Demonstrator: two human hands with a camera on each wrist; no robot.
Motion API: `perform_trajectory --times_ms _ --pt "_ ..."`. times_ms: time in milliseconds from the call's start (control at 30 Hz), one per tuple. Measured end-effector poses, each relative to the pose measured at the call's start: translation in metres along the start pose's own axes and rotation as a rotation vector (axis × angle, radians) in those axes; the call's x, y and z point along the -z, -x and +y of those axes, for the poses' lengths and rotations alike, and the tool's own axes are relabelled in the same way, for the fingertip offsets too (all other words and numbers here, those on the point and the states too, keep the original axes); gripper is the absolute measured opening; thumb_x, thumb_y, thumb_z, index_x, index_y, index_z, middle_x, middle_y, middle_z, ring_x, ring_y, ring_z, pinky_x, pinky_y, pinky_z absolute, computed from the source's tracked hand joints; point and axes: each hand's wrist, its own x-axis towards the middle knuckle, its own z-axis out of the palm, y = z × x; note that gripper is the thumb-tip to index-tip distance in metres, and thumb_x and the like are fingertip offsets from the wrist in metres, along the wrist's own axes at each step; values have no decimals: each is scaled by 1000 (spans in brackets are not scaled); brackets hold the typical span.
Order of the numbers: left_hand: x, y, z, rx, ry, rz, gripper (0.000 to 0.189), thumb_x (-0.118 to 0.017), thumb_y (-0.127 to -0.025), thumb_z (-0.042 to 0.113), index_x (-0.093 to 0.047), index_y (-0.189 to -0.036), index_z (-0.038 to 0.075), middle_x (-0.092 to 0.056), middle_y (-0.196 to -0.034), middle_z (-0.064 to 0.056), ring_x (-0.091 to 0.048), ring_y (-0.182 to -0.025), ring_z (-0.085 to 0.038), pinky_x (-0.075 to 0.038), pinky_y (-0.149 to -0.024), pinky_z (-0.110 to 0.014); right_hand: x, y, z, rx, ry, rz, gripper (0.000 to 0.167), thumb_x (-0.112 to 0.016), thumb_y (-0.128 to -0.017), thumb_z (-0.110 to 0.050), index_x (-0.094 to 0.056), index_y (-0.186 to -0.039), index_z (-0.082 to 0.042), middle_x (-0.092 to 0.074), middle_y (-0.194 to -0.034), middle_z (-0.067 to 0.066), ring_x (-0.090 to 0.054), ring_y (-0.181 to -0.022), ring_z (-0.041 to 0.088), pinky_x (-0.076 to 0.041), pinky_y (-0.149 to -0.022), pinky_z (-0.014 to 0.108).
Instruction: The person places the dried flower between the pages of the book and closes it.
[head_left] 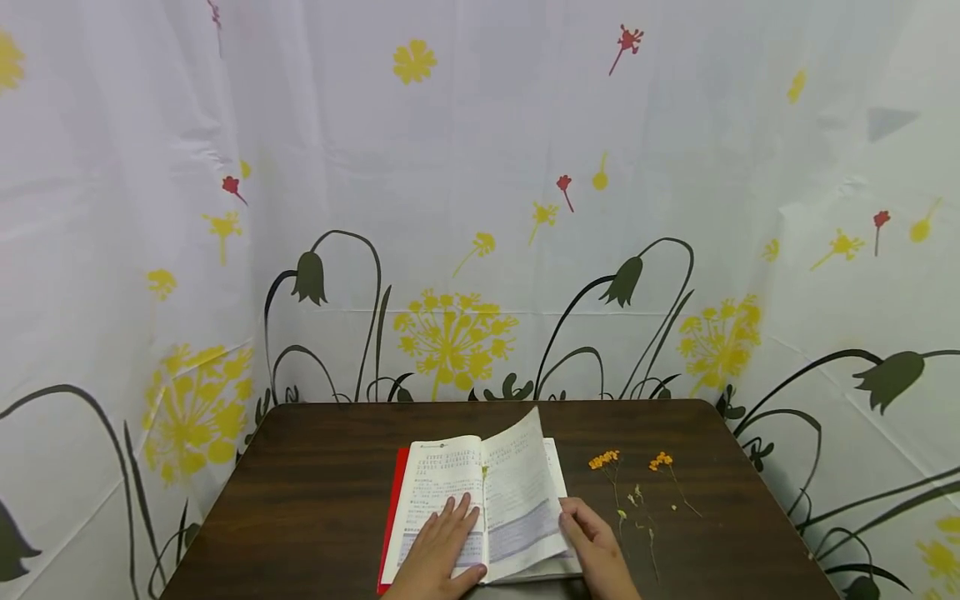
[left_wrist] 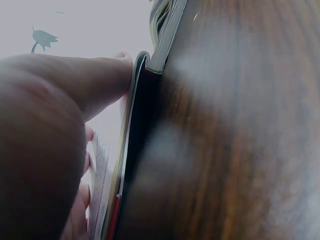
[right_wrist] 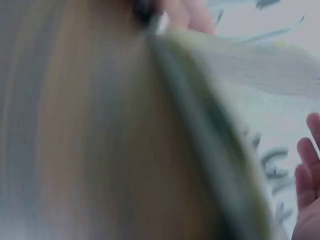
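An open book (head_left: pixel 438 471) with printed pages lies on the table, its red cover (head_left: pixel 392 521) showing along the left side. My left hand (head_left: pixel 441 552) rests on the left page with fingers spread and straight. In the left wrist view, the left thumb (left_wrist: pixel 102 75) reaches to the book's lower edge. My right hand (head_left: pixel 596 546) pinches the outer edge of a page (head_left: pixel 517 492), which is raised and bowed over the right half of the book. A small yellow-green sprig (head_left: pixel 484 472) shows in the gutter. The right wrist view is blurred.
Right of the book lie two orange flower sprigs (head_left: pixel 603 459) on thin stems, plus several thin pale-flowered stems (head_left: pixel 637 496). The dark wooden table (head_left: pixel 315 467) extends around the book. Behind it hangs a white curtain (head_left: pixel 480 167) with printed flowers.
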Motion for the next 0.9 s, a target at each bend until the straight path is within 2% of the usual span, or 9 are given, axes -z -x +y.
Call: perform_trajectory --times_ms 100,167,300,367,467,567,700,767,900 --pt "0 1 -1 -11 -20 23 87 -64 -100 68 -45 -167 16 -40 -177 -8 -38 -162 -42 -26 -134 -45 -15 -5 -1 -33 -240 -58 33 -40 -119 -13 -65 -127 5 -71 -137 -2 -66 -130 8 -54 -109 25" --pt "1 1 -1 -21 -33 35 86 -63 -101 68 -46 -166 14 -41 -176 -9 -40 -161 -42 -29 -133 -48 -23 -7 2 -64 -290 -117 30 -39 -118 -10 -60 -135 4 -68 -139 -2 -64 -132 10 -54 -110 26" --pt "1 -2 2 -43 -41 40 85 -62 -102 67 -47 -165 12 -41 -176 -11 -40 -161 -43 -36 -125 -64 -34 -6 13 -168 -174 -198 36 -53 -111 0 -47 -147 2 -61 -144 3 -63 -128 7 -55 -107 25" --pt "1 -3 3 -44 -29 33 85 -62 -102 67 -46 -165 11 -40 -177 -11 -38 -162 -43 -36 -124 -67 -36 -5 16 -206 -101 -224 49 -60 -109 -2 -41 -154 2 -56 -150 13 -62 -130 7 -55 -106 24" --pt "2 -3 5 -44 -33 35 85 -62 -102 66 -46 -165 11 -40 -177 -11 -38 -162 -42 -36 -124 -67 -38 -3 17 -229 16 -249 57 -66 -107 -9 -42 -157 1 -54 -155 25 -61 -131 6 -52 -107 21" --pt "2 -2 5 -48 -45 48 84 -65 -102 64 -48 -164 11 -41 -176 -11 -39 -161 -42 -33 -125 -62 -41 -2 19 -157 151 -321 56 -67 -107 -12 -46 -158 -1 -58 -152 28 -63 -130 5 -50 -107 19" --pt "2 0 2 -70 -55 78 83 -67 -101 62 -49 -163 10 -43 -175 -12 -42 -159 -43 -25 -129 -46 -44 -4 24 59 307 -425 60 -70 -105 -12 -45 -159 -2 -59 -151 25 -61 -136 11 -47 -115 23" --pt "2 0 1 -70 -40 79 80 -66 -103 59 -49 -163 10 -43 -175 -12 -42 -160 -44 -23 -131 -43 -43 -6 32 153 446 -425 69 -76 -101 -18 -44 -162 -8 -57 -158 18 -58 -143 16 -44 -123 36" --pt "3 -1 0 -47 -1 83 72 -68 -105 46 -50 -161 5 -43 -174 -16 -42 -159 -47 -31 -132 -56 -44 -5 45 248 802 -406 77 -81 -97 -44 -47 -160 -17 -56 -164 7 -54 -153 29 -44 -120 64"
